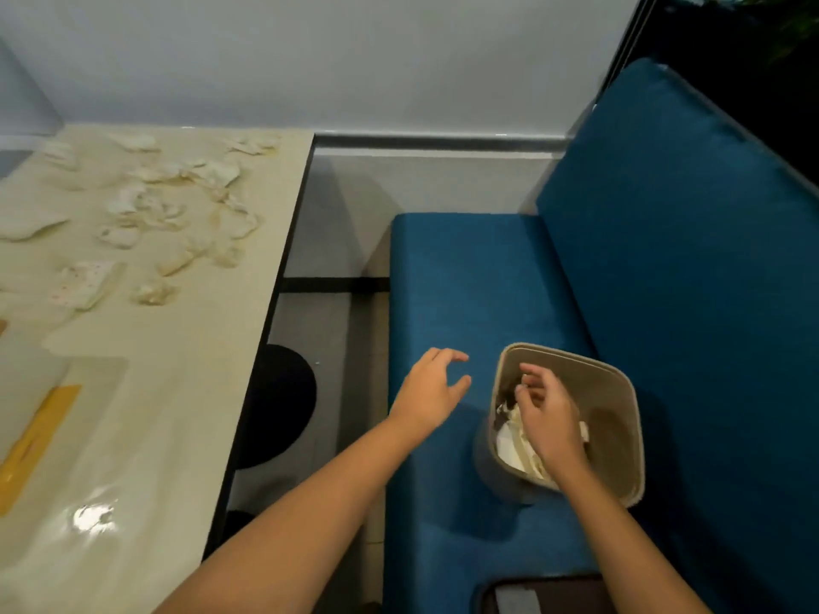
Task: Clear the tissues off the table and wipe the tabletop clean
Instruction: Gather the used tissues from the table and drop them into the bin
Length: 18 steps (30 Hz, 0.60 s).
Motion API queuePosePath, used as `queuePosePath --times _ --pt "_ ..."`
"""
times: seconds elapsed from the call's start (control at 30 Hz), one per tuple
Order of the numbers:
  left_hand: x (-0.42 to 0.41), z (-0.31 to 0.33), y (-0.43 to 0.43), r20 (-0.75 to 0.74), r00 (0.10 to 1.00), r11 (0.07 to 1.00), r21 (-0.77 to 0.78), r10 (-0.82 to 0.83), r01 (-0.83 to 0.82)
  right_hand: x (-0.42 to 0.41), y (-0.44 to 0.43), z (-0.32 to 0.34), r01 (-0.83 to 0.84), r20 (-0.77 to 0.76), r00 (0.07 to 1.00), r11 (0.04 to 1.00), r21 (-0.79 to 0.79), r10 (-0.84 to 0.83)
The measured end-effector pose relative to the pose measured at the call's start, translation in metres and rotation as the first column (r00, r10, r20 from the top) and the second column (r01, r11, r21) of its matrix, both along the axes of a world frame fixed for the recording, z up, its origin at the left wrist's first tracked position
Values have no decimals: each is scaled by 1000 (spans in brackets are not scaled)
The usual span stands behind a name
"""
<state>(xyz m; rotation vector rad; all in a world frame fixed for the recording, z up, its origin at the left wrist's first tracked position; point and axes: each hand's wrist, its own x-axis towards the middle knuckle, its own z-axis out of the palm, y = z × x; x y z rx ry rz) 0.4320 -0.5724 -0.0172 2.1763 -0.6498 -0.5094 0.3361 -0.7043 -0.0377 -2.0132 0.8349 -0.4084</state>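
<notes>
Well apart from tissues (217, 172), bin (620, 381) occupies bench (465, 281).

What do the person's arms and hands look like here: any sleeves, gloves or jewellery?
The left forearm and right forearm are bare to the frame's edge: no sleeves, gloves, watch or bracelet show. The left hand wears nothing. On the right hand a small glint on one finger may be a ring, but it is too blurred to tell.

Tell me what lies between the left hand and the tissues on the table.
In the head view: from the left hand, blue bench seat, a floor gap, then bare tabletop before the tissues.
</notes>
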Motion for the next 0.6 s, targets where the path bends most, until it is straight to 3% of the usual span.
queuePosePath --times 0.33,0.6 --pt "-18 27 156 84 956 960 -1 280 -281 39 128 25 -328 87 940 944 -33 330" --pt "-70 46 297 149 823 830 19 548 -557 32 265 41 -595 92 798 803 -37 596"
